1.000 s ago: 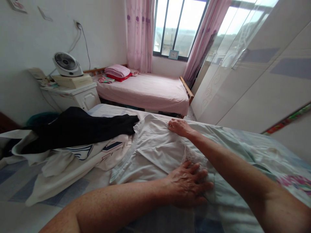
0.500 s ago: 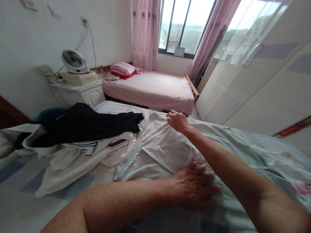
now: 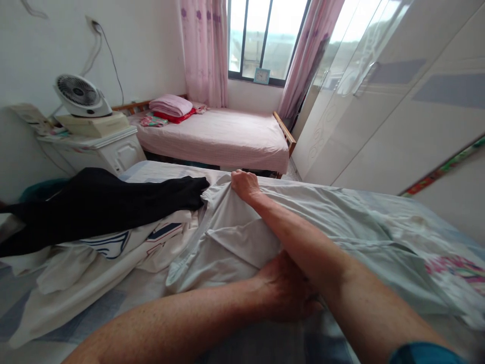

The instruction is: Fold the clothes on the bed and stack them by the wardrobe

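Right hand: fingers curled shut, pinching a bunched fold at the far edge of the white garment. Arm runs out long across the cloth, from near right to far centre.

Left hand: back of hand up, resting on the near part of the same garment. The right forearm crosses over it and hides the fingers, so I can't tell if they're spread or gripping. The forearms overlap here.

White garment: lies on the near bed, centre of the scene, flat but creased, with one panel folded over itself between the two hands. Far edge is lifted slightly where the right hand has it.

Left of it, touching: black garment, stretched out, its right tip just beside the right hand's grab point. Under the black one is a white cloth with navy print, crumpled and spilling toward the near left.

Right of the white garment: pale green cloth, spread wide, with a floral print at its near right edge.

Near bed's sheet shows blue-grey checks at near left.

Farther out:
- White nightstand at far left, a small fan on a box on top, a cord up the wall.
- Pink bed beyond, folded pink bedding at its left end.
- Window at far centre, pink curtains on both sides, a small clock on the sill.
- Glossy white wardrobe along the right wall.
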Available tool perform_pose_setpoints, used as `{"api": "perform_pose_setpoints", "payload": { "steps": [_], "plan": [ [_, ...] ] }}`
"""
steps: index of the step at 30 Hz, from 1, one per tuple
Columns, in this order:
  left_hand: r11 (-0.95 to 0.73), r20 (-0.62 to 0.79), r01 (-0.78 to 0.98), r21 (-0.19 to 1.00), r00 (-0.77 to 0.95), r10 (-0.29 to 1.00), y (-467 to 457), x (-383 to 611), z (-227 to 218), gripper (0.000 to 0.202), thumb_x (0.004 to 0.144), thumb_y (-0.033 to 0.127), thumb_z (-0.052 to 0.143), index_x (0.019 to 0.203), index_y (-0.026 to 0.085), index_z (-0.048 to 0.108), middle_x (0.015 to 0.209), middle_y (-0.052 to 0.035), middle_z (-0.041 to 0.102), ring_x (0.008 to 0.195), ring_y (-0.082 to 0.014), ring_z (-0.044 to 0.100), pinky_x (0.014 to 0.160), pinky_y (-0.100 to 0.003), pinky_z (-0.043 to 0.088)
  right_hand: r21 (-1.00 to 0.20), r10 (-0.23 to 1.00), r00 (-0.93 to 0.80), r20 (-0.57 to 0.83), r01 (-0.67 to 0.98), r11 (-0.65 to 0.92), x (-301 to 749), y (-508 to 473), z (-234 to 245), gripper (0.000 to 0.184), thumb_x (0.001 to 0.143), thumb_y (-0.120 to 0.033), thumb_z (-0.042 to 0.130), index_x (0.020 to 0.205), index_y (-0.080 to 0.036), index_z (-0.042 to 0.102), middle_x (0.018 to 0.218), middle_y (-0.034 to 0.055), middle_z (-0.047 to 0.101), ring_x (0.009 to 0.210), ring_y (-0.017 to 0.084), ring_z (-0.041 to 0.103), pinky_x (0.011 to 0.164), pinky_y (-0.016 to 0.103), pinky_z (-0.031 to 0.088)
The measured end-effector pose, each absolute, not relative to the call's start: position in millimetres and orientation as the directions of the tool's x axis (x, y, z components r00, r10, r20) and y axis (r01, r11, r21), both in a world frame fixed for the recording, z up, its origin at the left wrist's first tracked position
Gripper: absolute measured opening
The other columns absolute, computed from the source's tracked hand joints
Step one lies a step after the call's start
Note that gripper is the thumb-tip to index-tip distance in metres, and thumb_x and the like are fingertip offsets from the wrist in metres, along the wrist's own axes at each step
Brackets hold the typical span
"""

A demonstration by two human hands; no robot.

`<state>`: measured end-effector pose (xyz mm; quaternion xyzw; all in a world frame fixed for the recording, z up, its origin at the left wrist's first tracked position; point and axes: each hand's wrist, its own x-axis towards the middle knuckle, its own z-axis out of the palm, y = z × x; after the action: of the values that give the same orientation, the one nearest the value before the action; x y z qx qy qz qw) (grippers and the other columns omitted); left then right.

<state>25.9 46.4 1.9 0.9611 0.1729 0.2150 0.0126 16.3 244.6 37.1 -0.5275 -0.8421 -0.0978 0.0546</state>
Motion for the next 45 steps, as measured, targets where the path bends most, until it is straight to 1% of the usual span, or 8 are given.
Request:
{"api": "perform_pose_setpoints", "payload": {
  "steps": [3, 10, 15, 20, 26, 34, 41, 45],
  "plan": [
    [-0.931, 0.414, 0.351, 0.098, 0.836, 0.359, 45.8, 25.7, 5.6, 0.058, 0.092, 0.041, 0.037, 0.143, 0.013, 0.029, 0.151, -0.0092, 0.027, 0.138, -0.0252, 0.021, 0.110, -0.040, 0.025, 0.060, 0.884, -0.419, 0.208, 0.907, 0.416, 13.3, 242.9, 36.1, 0.033, 0.090, -0.018, 0.033, 0.103, -0.016, 0.064, 0.105, 0.0115, 0.066, 0.092, 0.022, 0.064, 0.077, 0.032, 0.046],
    [-0.953, 0.414, 0.281, 0.115, 0.858, 0.303, 48.5, 24.8, 10.2, 0.041, 0.088, 0.039, 0.047, 0.123, 0.019, 0.053, 0.134, -0.0068, 0.052, 0.131, -0.0244, 0.036, 0.108, -0.042, 0.030, -0.179, 0.842, -0.457, 0.285, 0.838, 0.516, 37.2, 214.0, 50.2, 0.023, 0.088, -0.026, 0.042, 0.093, -0.023, 0.064, 0.100, 0.0042, 0.065, 0.086, 0.018, 0.062, 0.074, 0.030, 0.045],
    [-0.737, 0.460, 0.601, 0.309, 0.584, 0.669, 75.6, -0.6, 36.6, 0.029, 0.092, 0.029, 0.038, 0.104, 0.018, 0.062, 0.105, -0.0066, 0.067, 0.094, -0.0168, 0.062, 0.086, -0.030, 0.049, -0.378, 0.834, -0.389, 0.392, 0.758, 0.532, 109.0, 190.5, 62.0, 0.026, 0.090, -0.033, 0.044, 0.105, -0.019, 0.061, 0.105, 0.0055, 0.065, 0.086, 0.015, 0.062, 0.078, 0.028, 0.046],
    [-0.449, 0.368, 0.875, 0.181, 0.363, 0.856, 123.5, -74.8, 29.6, 0.041, 0.091, 0.040, 0.042, 0.125, 0.021, 0.055, 0.140, -0.0101, 0.046, 0.130, -0.0292, 0.039, 0.107, -0.047, 0.030, -0.221, 0.802, -0.513, 0.306, 0.781, 0.584, 195.4, 137.9, 37.2, 0.045, 0.092, -0.042, 0.038, 0.133, -0.023, 0.045, 0.138, 0.0078, 0.049, 0.125, 0.021, 0.046, 0.102, 0.039, 0.035],
    [-0.288, 0.084, 0.950, 0.120, 0.280, 0.956, 146.8, -112.3, 30.4, 0.033, 0.089, 0.036, 0.044, 0.106, 0.020, 0.066, 0.119, -0.0107, 0.063, 0.117, -0.0279, 0.053, 0.101, -0.041, 0.038, -0.076, 0.951, -0.288, 0.114, 0.952, 0.298, 290.9, 115.4, 16.7, 0.052, 0.095, -0.043, 0.023, 0.132, -0.019, 0.050, 0.138, 0.0115, 0.049, 0.129, 0.023, 0.042, 0.103, 0.041, 0.036],
    [-0.642, 0.163, 0.754, 0.139, 0.622, 0.766, 112.2, 0.5, 28.9, 0.046, 0.092, 0.049, 0.035, 0.132, 0.031, 0.048, 0.146, -0.0043, 0.038, 0.137, -0.0265, 0.028, 0.110, -0.049, 0.022, -0.105, 0.878, -0.464, 0.118, 0.873, 0.475, 300.6, 136.5, 16.6, 0.053, 0.093, -0.049, 0.027, 0.137, -0.024, 0.046, 0.145, 0.0063, 0.040, 0.134, 0.021, 0.035, 0.108, 0.040, 0.027],
    [-0.630, 0.108, 0.746, 0.214, 0.623, 0.775, 107.8, 3.8, 11.5, 0.051, 0.093, 0.053, 0.029, 0.137, 0.030, 0.043, 0.148, -0.0046, 0.036, 0.138, -0.0249, 0.028, 0.111, -0.049, 0.020, -0.005, 0.989, -0.103, 0.106, 0.995, 0.104, 327.6, 190.3, 13.2, 0.055, 0.092, -0.043, 0.032, 0.137, -0.013, 0.045, 0.146, 0.0156, 0.037, 0.133, 0.027, 0.034, 0.107, 0.046, 0.027],
    [-0.591, 0.096, 0.774, 0.229, 0.586, 0.805, 142.2, -15.5, 20.1, 0.050, 0.095, 0.049, 0.022, 0.134, 0.030, 0.047, 0.146, -0.0011, 0.040, 0.137, -0.0186, 0.030, 0.112, -0.038, 0.023, 0.002, 0.906, -0.390, 0.163, 0.919, 0.395, 298.3, 197.4, 12.7, 0.049, 0.093, -0.047, 0.030, 0.133, -0.025, 0.049, 0.143, 0.0051, 0.043, 0.132, 0.020, 0.038, 0.106, 0.036, 0.028]
  ]
}}
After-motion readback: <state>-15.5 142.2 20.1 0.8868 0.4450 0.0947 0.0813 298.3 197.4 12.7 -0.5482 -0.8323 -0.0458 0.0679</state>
